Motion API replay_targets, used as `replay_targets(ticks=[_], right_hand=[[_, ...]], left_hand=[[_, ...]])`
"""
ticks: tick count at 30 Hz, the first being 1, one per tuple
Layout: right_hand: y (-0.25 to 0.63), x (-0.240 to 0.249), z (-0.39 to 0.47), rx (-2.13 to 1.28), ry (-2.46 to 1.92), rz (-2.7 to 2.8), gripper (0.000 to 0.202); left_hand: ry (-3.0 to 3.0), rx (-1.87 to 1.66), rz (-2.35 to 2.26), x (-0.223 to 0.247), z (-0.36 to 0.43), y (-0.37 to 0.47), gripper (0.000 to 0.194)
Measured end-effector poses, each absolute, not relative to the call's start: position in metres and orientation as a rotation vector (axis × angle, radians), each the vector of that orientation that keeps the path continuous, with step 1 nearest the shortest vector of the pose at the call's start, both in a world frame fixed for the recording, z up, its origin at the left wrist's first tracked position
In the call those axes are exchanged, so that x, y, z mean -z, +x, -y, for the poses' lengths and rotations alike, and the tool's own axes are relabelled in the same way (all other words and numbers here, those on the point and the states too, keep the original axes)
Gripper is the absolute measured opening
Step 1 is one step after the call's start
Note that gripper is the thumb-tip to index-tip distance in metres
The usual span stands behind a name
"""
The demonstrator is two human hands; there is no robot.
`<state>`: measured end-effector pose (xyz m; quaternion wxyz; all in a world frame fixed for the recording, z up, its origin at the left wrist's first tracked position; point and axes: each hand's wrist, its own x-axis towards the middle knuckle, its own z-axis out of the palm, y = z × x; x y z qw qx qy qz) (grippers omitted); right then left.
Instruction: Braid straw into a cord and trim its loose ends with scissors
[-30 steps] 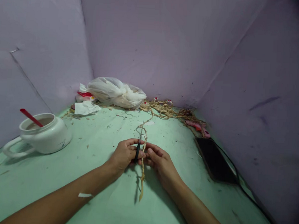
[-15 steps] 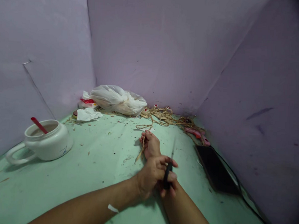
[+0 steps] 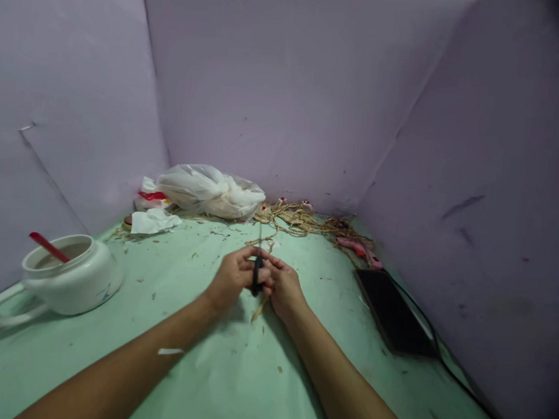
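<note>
Near the middle of the green tabletop (image 3: 205, 381), my two hands meet. My left hand (image 3: 230, 277) is closed around black-handled scissors (image 3: 256, 276), whose thin blades point away from me. Pinched in the fingers of my right hand (image 3: 285, 286) is a braided straw-coloured cord; its loose end (image 3: 258, 311) hangs out below the fingers toward me. Beyond the hands the cord runs back to a tangle of cords (image 3: 302, 223) with small red-and-white pieces. My fingers hide the part of the cord between them.
A white mug (image 3: 76, 280) with a red stick in it stands at left. Along the back wall lie a white plastic bag (image 3: 210, 193) and a piece of white paper (image 3: 153, 221). On the right are a pink item (image 3: 357, 246), a dark phone (image 3: 396, 312) and a black cable (image 3: 467, 382).
My left hand, with the scissors, has moved from over my right wrist to the left and forward, now beside the right fingers. The view has shifted slightly right.
</note>
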<state>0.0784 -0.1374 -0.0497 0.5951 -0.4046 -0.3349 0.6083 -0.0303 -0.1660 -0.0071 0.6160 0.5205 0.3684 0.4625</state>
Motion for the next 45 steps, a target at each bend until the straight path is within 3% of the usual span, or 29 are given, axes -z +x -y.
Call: replay_targets(ticks=[3, 8, 14, 30, 45], right_hand=[[0.089, 0.051, 0.156, -1.481, -0.954, 0.701, 0.031], [0.103, 0.047, 0.176, -1.481, -1.135, 0.614, 0.032], [0.102, 0.035, 0.183, -1.498, -1.188, 0.744, 0.028], [0.104, 0.021, 0.187, -1.463, -1.174, 0.922, 0.030], [0.105, 0.014, 0.189, -1.470, -1.231, 0.948, 0.019]], left_hand=[[1.437, -1.010, -1.152, 0.006, 0.168, -0.058, 0.037], [2.218, -0.659, -1.443, 0.016, 0.185, -0.073, 0.028], [2.785, -0.400, -1.476, 0.019, 0.190, -0.071, 0.043], [2.929, -0.282, -1.453, 0.019, 0.186, -0.079, 0.051], [2.935, -0.178, -1.389, 0.015, 0.185, -0.081, 0.052]])
